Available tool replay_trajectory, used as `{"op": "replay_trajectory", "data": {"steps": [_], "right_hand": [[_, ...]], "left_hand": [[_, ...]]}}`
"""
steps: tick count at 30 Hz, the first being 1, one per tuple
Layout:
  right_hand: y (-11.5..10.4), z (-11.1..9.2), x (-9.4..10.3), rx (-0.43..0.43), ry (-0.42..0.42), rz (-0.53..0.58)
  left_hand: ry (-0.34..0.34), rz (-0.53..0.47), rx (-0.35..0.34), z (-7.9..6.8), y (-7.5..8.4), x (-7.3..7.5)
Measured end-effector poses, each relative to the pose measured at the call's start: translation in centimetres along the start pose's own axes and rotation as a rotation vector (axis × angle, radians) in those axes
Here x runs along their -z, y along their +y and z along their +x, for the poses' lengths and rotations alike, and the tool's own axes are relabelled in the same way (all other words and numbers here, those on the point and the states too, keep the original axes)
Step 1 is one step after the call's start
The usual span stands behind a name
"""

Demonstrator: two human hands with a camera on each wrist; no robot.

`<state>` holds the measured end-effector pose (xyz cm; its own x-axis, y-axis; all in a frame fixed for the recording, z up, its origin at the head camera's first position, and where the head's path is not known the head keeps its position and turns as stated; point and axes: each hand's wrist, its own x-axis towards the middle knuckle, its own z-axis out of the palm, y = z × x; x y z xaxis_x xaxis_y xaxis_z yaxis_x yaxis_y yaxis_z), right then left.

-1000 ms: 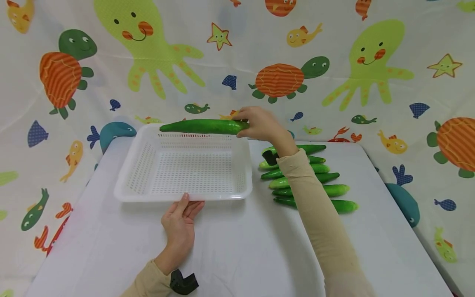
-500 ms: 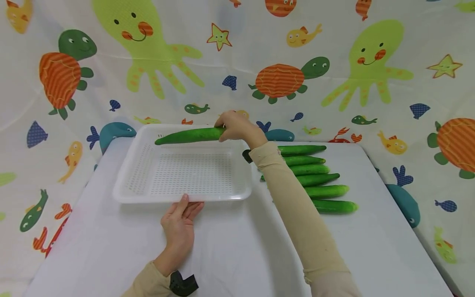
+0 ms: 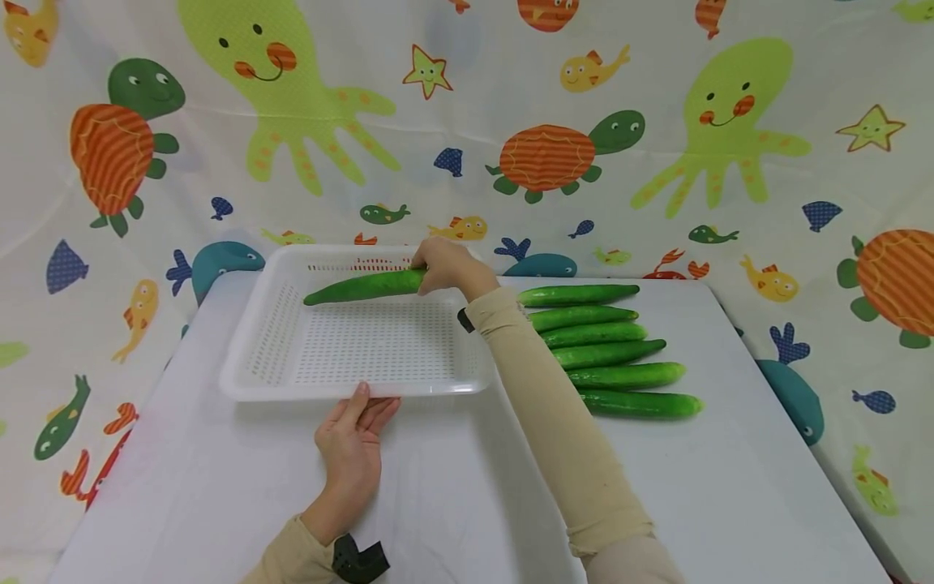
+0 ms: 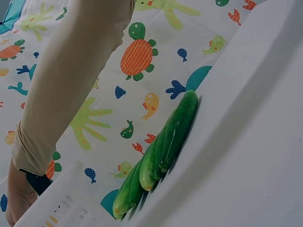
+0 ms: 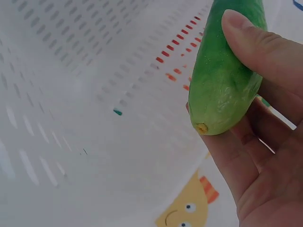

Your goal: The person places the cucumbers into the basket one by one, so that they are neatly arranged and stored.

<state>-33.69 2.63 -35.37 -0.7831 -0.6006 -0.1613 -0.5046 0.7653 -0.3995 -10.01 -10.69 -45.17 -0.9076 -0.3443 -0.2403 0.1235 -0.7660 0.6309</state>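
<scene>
- Right hand (image 3: 447, 266) grips a green cucumber (image 3: 365, 287) close to one end; the right wrist view shows the thumb pressed on its side, other fingers behind it, and the pale blunt tip beside the grip;
- from that grip the cucumber reaches leftward over the back part of a white basket (image 3: 430, 390), its far end dipping slightly; whether it touches the basket floor cannot be told;
- left hand (image 3: 353, 446), nearer the person than the grip, holds the basket's near rim, thumb over the edge and fingers below;
- to the right of the grip, partly behind the sleeve, six more cucumbers (image 3: 609, 354) lie side by side on the white table (image 3: 438, 503);
- the step in hand appears to be laying this cucumber along the basket's back side; it is not yet released;
- the next move likely calls for setting it down level below the grip, then loosening the fingers, while the left hand steadies the rim.
</scene>
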Motion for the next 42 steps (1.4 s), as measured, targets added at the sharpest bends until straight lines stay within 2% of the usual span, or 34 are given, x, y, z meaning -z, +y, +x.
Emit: {"op": "replay_trajectory", "data": {"steps": [9, 16, 24, 30, 34, 37, 42], "right_hand": [[0.0, 0.2, -1.4, -0.089, -0.011, -0.003], [0.3, 0.7, -3.2, -0.186, -0.016, 0.094], [0.3, 1.0, -5.6, -0.298, -0.051, 0.003], [0.0, 0.9, -6.2, -0.312, -0.034, -0.033], [-0.3, 0.6, -5.6, -0.316, -0.045, -0.060], [-0.6, 0.2, -4.2, -0.293, -0.044, -0.052], [-1.2, -0.9, -1.0, -0.147, -0.005, 0.039]], "left_hand": [[0.010, -0.005, 0.019, -0.1, 0.0, -0.1], [0.012, -0.034, 0.016, 0.1, 0.0, -0.1], [0.020, -0.003, 0.026, 0.0, 0.1, -0.2], [0.023, 0.012, 0.020, -0.2, 0.1, -0.1], [0.017, 0.016, 0.020, -0.3, 0.1, -0.1], [0.019, 0.014, 0.021, -0.2, 0.0, -0.1], [0.021, -0.006, 0.020, -0.1, 0.0, -0.1]]}}
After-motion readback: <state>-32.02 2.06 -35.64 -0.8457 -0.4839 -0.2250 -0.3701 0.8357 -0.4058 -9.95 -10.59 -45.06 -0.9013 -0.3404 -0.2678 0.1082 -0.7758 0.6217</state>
